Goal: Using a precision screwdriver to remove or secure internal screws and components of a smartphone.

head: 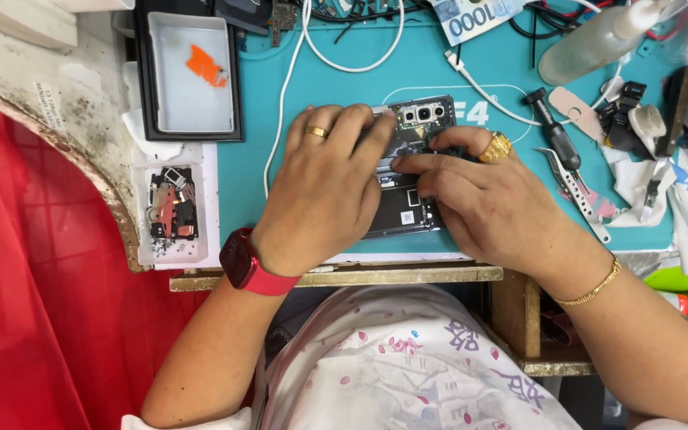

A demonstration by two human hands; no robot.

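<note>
An opened smartphone with its back cover off lies on a teal work mat, camera modules at its far end. My left hand, with a gold ring and a red wrist watch, covers the phone's left side and presses down on it. My right hand, wearing a large gold ring and a gold bracelet, rests on the phone's right side with fingertips on the exposed board at mid-phone. What lies under the fingertips is hidden.
A small white tray of phone parts sits left of the mat, and a larger tray with an orange scrap behind it. Tweezers, a black screwdriver, a clear bottle, white cable and tissues crowd the right and far side.
</note>
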